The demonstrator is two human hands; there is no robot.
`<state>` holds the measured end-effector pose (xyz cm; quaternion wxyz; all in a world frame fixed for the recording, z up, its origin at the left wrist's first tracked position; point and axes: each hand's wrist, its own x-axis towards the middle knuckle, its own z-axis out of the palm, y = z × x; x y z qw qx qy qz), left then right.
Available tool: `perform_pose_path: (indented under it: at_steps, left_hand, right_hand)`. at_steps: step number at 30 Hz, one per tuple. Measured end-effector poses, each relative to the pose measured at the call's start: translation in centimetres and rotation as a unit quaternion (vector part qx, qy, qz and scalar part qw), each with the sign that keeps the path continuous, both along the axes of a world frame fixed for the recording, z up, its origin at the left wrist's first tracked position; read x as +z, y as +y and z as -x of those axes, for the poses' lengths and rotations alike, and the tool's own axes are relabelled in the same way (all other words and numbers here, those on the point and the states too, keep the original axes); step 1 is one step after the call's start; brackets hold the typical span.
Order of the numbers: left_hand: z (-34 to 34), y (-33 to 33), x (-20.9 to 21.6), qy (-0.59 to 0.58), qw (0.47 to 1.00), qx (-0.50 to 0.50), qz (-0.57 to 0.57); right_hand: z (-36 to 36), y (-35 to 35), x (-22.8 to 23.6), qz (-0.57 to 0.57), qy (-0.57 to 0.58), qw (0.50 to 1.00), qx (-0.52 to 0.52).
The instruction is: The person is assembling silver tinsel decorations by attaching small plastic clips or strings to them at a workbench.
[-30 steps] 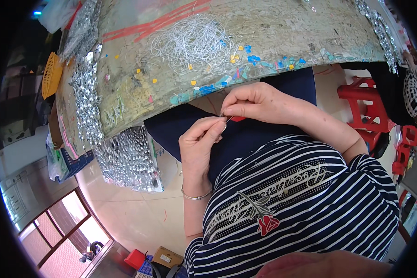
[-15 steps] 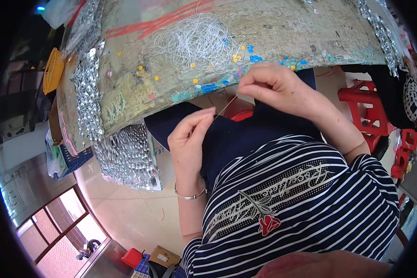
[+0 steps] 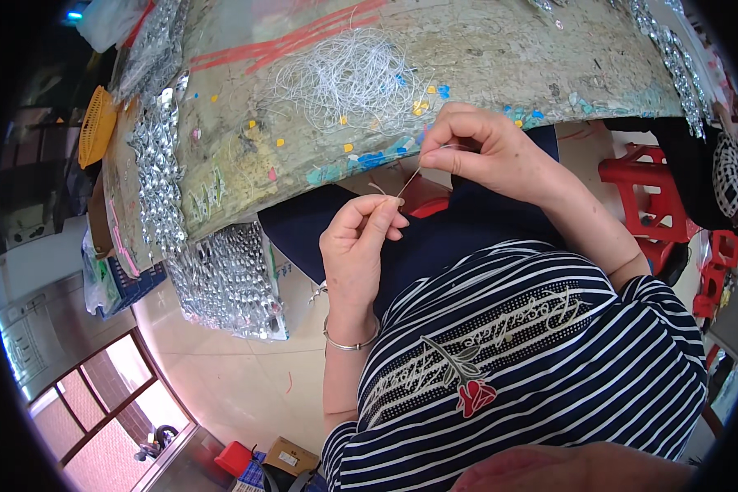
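Observation:
A thin, light cord (image 3: 412, 179) stretches between my hands, just off the table's near edge and above my dark-clad lap. Thumb and fingertips of my left hand (image 3: 354, 250) pinch its lower part, and a short curled end sticks up beside them. Higher and to the right, my right hand (image 3: 485, 156) pinches the cord's other part between thumb and curled fingers; a fine loop of it shows over that thumb. A tangled heap of thin white string (image 3: 348, 78) lies on the table beyond my hands.
The worn table (image 3: 500, 49) carries small yellow and blue bits and red strips. Strands of silvery beads (image 3: 157, 164) hang over its left side, others (image 3: 672, 61) at the right. A bagged silvery bundle (image 3: 225, 283) hangs below. Red stools (image 3: 644, 193) stand right.
My left hand has moved right and slightly closer to my right hand, so the stretch between them is shorter. A short cord end now shows above the left fingertips.

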<state>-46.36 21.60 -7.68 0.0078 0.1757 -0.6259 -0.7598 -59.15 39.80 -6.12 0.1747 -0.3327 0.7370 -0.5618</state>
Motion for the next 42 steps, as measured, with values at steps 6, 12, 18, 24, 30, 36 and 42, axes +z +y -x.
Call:
perform_pose_path:
  at_steps: [6, 12, 18, 24, 30, 36, 42]
  left_hand:
    - [-0.2, 0.2, 0.0, -0.014, 1.000, -0.009, 0.000]
    - [1.4, 0.9, 1.1, 0.040, 0.999, -0.020, -0.011]
    - [1.1, 1.1, 0.9, 0.036, 0.999, -0.010, -0.024]
    - [0.7, 1.1, 0.4, 0.017, 1.000, 0.000, -0.024]
    - [0.5, 1.3, 0.2, 0.007, 1.000, -0.007, -0.029]
    - [0.4, 1.2, 0.2, 0.006, 0.999, -0.032, -0.012]
    - [0.3, 1.3, 0.3, -0.005, 0.999, -0.041, 0.019]
  right_hand:
    - [0.2, 0.1, 0.1, -0.002, -0.172, 0.985, -0.033]
    - [-0.8, -0.9, 0.7, 0.011, 0.001, 0.999, 0.030]
    - [-0.7, -1.0, 0.3, 0.024, -0.013, 0.999, 0.026]
    - [-0.1, -0.3, -0.1, 0.039, -0.063, 0.997, 0.007]
    - [-0.4, -0.7, 0.4, 0.043, -0.120, 0.992, 0.003]
    - [-0.5, -0.8, 0.0, 0.019, -0.060, 0.997, 0.042]
    - [-0.8, -0.9, 0.4, -0.021, -0.056, 0.996, 0.066]
